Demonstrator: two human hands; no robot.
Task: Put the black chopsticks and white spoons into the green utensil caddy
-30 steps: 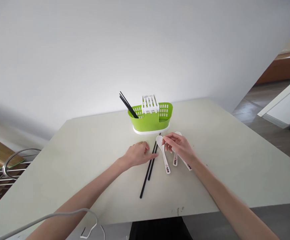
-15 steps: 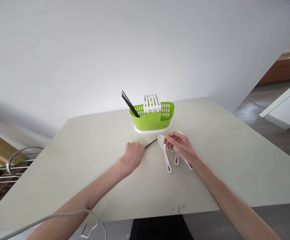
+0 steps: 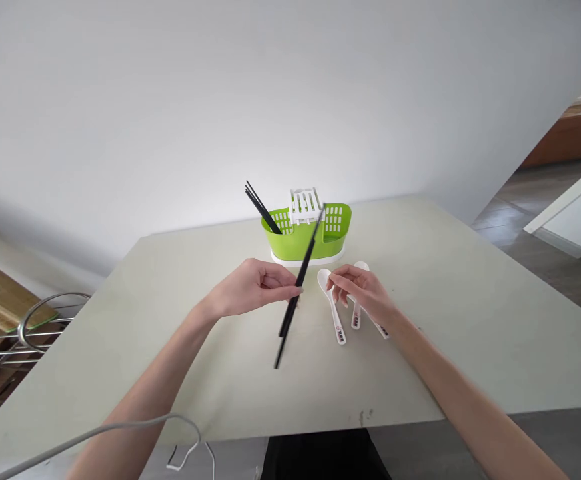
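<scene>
My left hand [image 3: 265, 285] pinches black chopsticks [image 3: 300, 277], held up slantwise in front of the green basket [image 3: 303, 245]. My right hand [image 3: 355, 287] has its fingers curled by the bowl of a white spoon [image 3: 334, 313]; whether it grips anything is hidden. Two more white spoons lie just right of that one, one with its handle [image 3: 355, 319] pointing down, both partly under my right hand. Several black chopsticks [image 3: 263, 210] lean in the left part of the basket. A white slatted piece [image 3: 305, 205] sits across the basket's middle.
The pale table [image 3: 195, 360] stands against a white wall [image 3: 195, 120]. A grey cable [image 3: 105, 429] crosses the lower left, over my left forearm. Beyond the table's left side is a metal rack [image 3: 35, 330] with a wooden board [image 3: 5, 290].
My left hand has turned from a fist over the table to a raised pinch, and the chopsticks now show steeply angled in it. My right hand has hardly moved.
</scene>
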